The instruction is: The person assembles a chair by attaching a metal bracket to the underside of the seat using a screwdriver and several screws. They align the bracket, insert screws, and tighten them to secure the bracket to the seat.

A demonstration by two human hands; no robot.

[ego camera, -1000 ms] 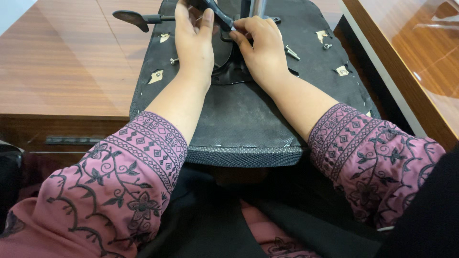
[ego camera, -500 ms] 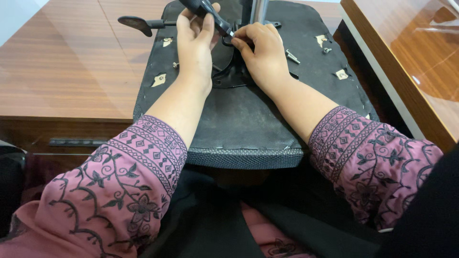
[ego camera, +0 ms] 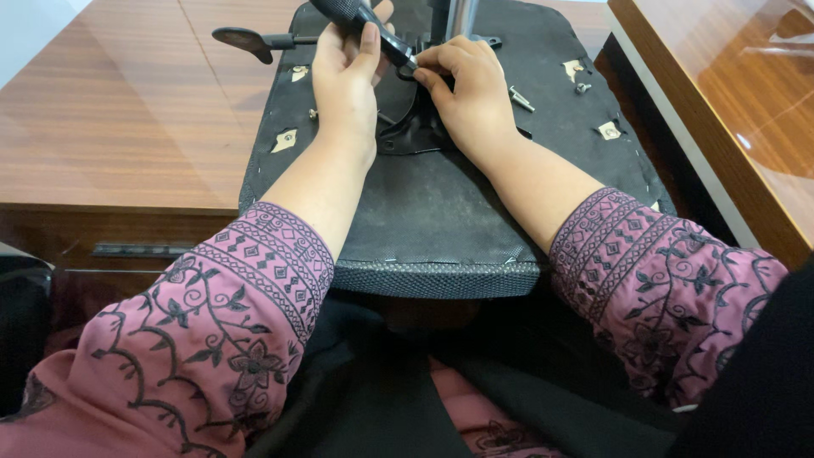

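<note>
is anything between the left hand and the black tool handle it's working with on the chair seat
Nothing visible: the left hand is closed directly on the black ribbed tool handle, and the right hand pinches at its tip above the upturned black chair seat.

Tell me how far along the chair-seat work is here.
Done: the black mechanism plate sits on the upturned seat. In hand: the left hand grips a black tool handle while the right hand pinches at its tip. Left: loose screws lie on the seat, unused.
</note>
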